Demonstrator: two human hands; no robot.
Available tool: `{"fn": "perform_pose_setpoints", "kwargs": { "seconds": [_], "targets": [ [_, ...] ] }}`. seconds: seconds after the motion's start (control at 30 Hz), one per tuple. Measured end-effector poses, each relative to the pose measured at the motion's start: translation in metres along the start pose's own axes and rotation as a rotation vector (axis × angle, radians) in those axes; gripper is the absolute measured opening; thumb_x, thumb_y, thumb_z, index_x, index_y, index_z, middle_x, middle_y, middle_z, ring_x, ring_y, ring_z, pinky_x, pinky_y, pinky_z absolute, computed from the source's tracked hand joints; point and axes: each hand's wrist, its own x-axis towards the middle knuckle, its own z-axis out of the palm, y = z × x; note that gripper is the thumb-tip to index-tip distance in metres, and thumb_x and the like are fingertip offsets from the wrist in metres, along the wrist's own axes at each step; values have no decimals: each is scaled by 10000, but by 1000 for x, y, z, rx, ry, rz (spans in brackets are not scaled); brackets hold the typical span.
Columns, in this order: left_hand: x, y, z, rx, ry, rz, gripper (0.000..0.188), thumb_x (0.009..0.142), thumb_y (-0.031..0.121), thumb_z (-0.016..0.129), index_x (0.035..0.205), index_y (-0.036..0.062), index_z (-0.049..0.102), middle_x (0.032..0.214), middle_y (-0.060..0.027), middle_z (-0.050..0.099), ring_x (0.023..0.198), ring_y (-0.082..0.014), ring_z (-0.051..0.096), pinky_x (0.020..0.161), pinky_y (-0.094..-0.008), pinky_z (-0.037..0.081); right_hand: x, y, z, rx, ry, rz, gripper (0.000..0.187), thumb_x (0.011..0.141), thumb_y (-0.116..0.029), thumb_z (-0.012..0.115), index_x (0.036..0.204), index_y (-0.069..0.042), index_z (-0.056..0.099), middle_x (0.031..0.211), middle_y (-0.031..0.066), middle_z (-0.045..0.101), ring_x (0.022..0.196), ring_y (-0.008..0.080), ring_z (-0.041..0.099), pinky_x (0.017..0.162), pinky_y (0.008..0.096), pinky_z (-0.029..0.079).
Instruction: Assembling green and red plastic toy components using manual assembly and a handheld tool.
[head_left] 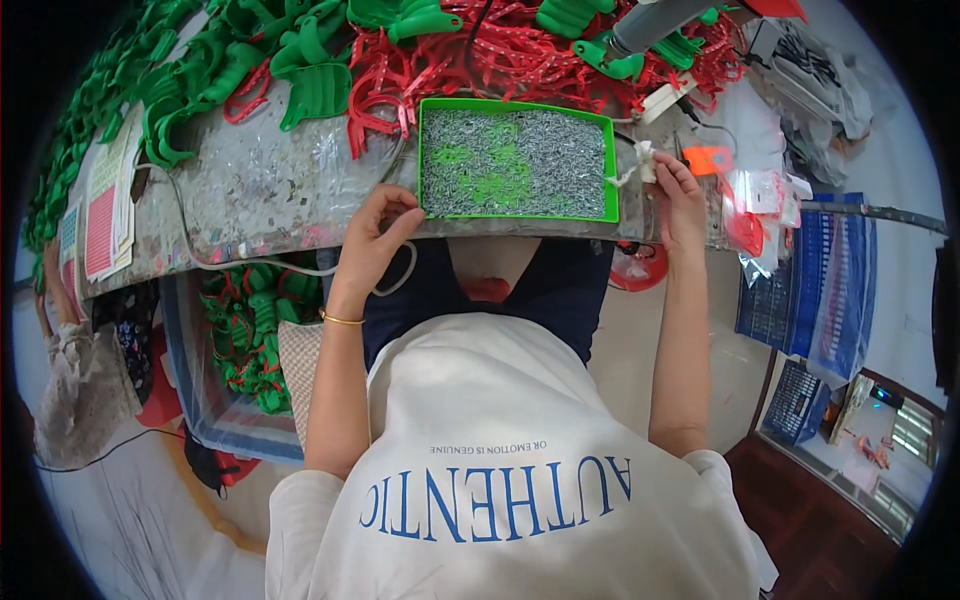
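Observation:
A shallow bright-green tray (612, 200) lies at the table's near edge in front of me. Small silvery metal pieces (565, 150) fill it, too fine to name, with some green showing among them. My left hand (382, 222) is at the tray's near left corner, its thumb and curled fingers closed about the rim. On the other side, the fingers of my right hand (678, 200) are bent together at a knotted white strip (644, 163), which reaches to the tray's right wall. Whatever else lies between those fingertips is hidden.
Red perforated straps (420, 70) and green curved plastic pads (315, 90) heap along the back. A grey-barrelled tool (650, 25) hangs at the back right. An orange piece (708, 160) and plastic bags lie rightward. A bin (200, 400) holds strapped green pads. Another person's arm (58, 285) shows far left.

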Motion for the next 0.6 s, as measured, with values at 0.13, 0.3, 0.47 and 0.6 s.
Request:
{"fn": "perform_pose_setpoints", "kwargs": {
  "seconds": [0.13, 0.3, 0.47, 0.6],
  "targets": [
    [2, 6, 6, 8, 74, -11, 239, 877, 80, 655, 1094, 28, 570, 912, 1, 581, 831, -72, 542, 748, -217, 446, -23, -19, 31, -1251, 192, -727, 233, 917, -164, 596, 1118, -57, 643, 1039, 112, 666, 920, 268, 638, 785, 359, 500],
    [6, 16, 13, 158, 119, -3, 397, 881, 83, 647, 1258, 20, 540, 897, -14, 592, 813, -91, 555, 735, -233, 461, -43, -12, 58, -1184, -110, -158, 319, 949, -268, 519, 1138, -25, 603, 922, 212, 665, 869, 326, 648, 787, 367, 479],
    [13, 20, 19, 224, 135, -18, 457, 859, 74, 640, 1300, 15, 533, 840, -38, 615, 732, -86, 562, 692, -239, 477, -38, 2, 49, -1157, -182, -100, 319, 951, -245, 508, 1150, -12, 597, 880, 237, 642, 813, 308, 655, 734, 366, 472],
    [7, 33, 21, 195, 167, -36, 431, 862, 82, 646, 1274, -1, 549, 848, -28, 619, 739, -76, 562, 695, -231, 474, -45, 2, 49, -1016, -124, -160, 306, 956, -225, 506, 1141, 0, 596, 778, 169, 600, 721, 192, 574, 680, 320, 444]
  ]
}}
